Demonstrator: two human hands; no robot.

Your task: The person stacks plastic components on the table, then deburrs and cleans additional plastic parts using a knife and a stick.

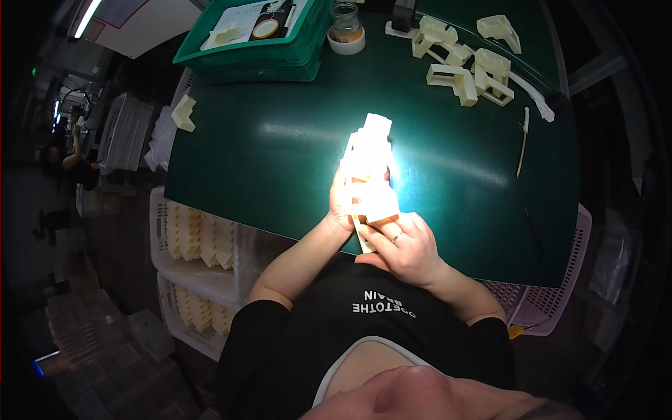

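Note:
Both of my hands hold cream plastic parts (371,164) over the near middle of the green table. Strong light washes them out, so I cannot tell how many pieces there are or how they join. My left hand (338,204) wraps around the left side, its fingers mostly hidden behind the parts. At the lower end, the bent fingers of my right hand (409,246), with a ring on one, grip the bottom edge. A narrow cream strip of the held parts sticks out between the two hands, pointing toward my body.
Several angular cream parts (453,84) lie at the back right, near a cotton-tipped stick (523,143). A single cream part (183,114) sits at the left edge. Green trays (245,66) and a glass jar (346,24) stand behind. White crates (159,245) and a pink basket (570,280) flank the table.

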